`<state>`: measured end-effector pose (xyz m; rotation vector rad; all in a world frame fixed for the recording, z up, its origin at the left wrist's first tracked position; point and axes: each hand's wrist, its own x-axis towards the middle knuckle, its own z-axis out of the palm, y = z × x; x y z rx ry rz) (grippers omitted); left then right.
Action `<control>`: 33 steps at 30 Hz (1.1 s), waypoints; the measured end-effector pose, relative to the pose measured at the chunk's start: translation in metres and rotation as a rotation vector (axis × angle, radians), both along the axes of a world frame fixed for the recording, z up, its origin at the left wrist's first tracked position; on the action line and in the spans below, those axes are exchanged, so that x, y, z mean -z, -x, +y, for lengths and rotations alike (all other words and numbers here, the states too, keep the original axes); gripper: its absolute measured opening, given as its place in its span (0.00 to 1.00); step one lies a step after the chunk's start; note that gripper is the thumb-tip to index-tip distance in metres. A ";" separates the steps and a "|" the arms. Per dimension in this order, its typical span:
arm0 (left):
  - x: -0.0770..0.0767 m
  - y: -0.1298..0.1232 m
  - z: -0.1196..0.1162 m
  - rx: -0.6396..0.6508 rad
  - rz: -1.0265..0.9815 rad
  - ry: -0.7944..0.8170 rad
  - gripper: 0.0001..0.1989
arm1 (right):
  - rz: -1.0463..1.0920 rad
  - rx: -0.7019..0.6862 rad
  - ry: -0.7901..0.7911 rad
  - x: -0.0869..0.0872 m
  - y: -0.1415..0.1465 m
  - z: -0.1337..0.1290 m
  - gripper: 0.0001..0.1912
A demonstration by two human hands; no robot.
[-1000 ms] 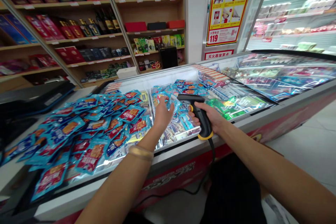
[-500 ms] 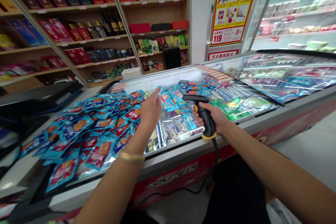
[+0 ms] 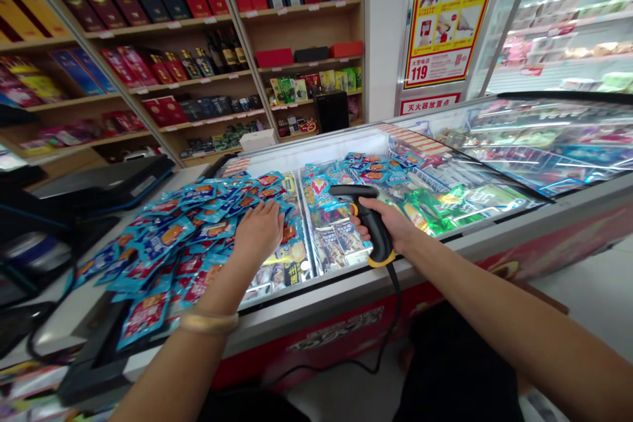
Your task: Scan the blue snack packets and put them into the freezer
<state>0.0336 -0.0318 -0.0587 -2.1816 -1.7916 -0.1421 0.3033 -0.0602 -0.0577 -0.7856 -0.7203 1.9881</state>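
Observation:
My right hand [image 3: 388, 224] is wrapped round the grip of a black and yellow barcode scanner [image 3: 373, 227], which it holds above the glass-topped freezer [image 3: 346, 277]. The scanner's head points left, and its cable [image 3: 397, 303] hangs down the freezer's front. My left hand [image 3: 260, 231], palm down with fingers stretched out, lies over the right edge of a heap of blue and red snack packets [image 3: 168, 241]. The packets under its palm are hidden. More such packets [image 3: 376, 165] lie to the right, at the back of the freezer.
Ice-cream packs [image 3: 341, 244] show inside the freezer. At the left stands a dark counter device [image 3: 103, 184]. Wooden shelves [image 3: 198, 23] with boxes and bottles line the back, beside a red and yellow poster [image 3: 448, 20]. A lit display case [image 3: 568, 33] is at the right.
My left hand has moved left and down from above the freezer's middle onto the packet heap, its fingers now laid out. The right hand still holds the scanner. The view has shifted slightly left.

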 end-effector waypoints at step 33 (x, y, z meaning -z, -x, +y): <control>0.005 -0.219 0.158 0.229 -0.273 0.362 0.29 | -0.122 0.428 0.045 -0.005 -0.147 0.121 0.08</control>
